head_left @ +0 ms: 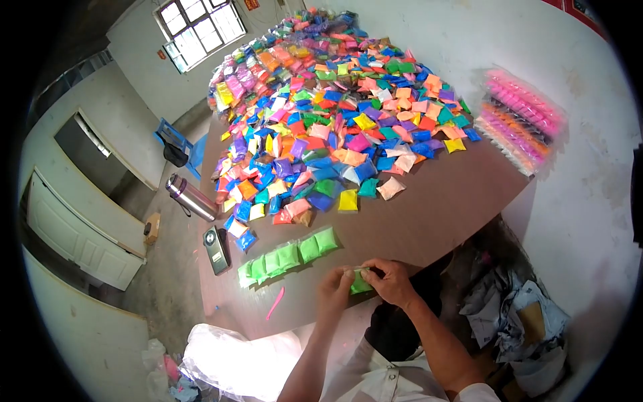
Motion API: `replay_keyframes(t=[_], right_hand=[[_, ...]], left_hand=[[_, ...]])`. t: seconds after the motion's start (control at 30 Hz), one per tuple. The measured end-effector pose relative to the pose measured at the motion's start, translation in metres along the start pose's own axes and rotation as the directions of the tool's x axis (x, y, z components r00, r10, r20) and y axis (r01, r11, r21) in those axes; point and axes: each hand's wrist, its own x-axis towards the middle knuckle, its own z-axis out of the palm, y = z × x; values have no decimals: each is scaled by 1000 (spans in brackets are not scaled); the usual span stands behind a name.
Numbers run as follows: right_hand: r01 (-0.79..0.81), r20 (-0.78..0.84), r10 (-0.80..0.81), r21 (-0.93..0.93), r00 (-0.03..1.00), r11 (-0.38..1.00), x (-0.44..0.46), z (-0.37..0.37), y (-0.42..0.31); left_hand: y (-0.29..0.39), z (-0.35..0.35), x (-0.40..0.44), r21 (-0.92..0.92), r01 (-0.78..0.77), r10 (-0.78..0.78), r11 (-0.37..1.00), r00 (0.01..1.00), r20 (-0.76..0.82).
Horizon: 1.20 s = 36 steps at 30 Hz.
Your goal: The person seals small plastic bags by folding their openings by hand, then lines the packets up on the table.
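Between my two hands, over the table's near edge, is a green packet (360,284). My left hand (336,284) pinches its upper left side, and my right hand (390,280) grips its right side with the thumb close to the left fingertips. The packet's lower part is partly hidden by my hands. Just beyond my left hand, a row of light green packets (288,257) lies on the brown table (442,208). A pink curved plastic tool (275,303) rests to the left of my left hand.
A large heap of multicoloured packets (321,134) covers the table's far part. At the left edge stand a steel flask (192,197) and a phone (216,250). Bundled pink and orange packs (519,120) lean against the right wall. A white plastic bag (241,358) is below the near edge.
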Motion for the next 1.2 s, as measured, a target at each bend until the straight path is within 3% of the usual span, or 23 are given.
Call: replay_keyframes(t=[0.4,0.47,0.57,0.63,0.77,0.97,1.03,1.2], right_hand=[[32,-78,-32,-3,996,999,-1,5,4],[28,-87,-26,22,996,999,0,6,5],[-6,-86,12,64,996,998,0,6,9],[62,-72,-67,-61,995,996,0,6,6],[63,23,-61,-82,998,995,-3,1,-8],[-31,20,30,46,999,998,-3,1,4],[-7,-68,14,100,998,995,-2,1,6],[39,-44,-38,7,998,999,-2,0,-6]], left_hand=[[-12,-6,2,6,57,-57,998,998,-19],[-23,-9,5,268,-45,28,962,997,66],[-29,-8,5,142,-35,23,989,997,80],[-21,-7,3,85,-22,16,996,997,79],[-18,-4,3,-49,-26,30,998,997,76],[-13,-6,4,115,0,-13,993,994,109],[-9,-4,2,117,-1,-12,993,994,110],[-29,-10,6,121,-15,2,993,994,107]])
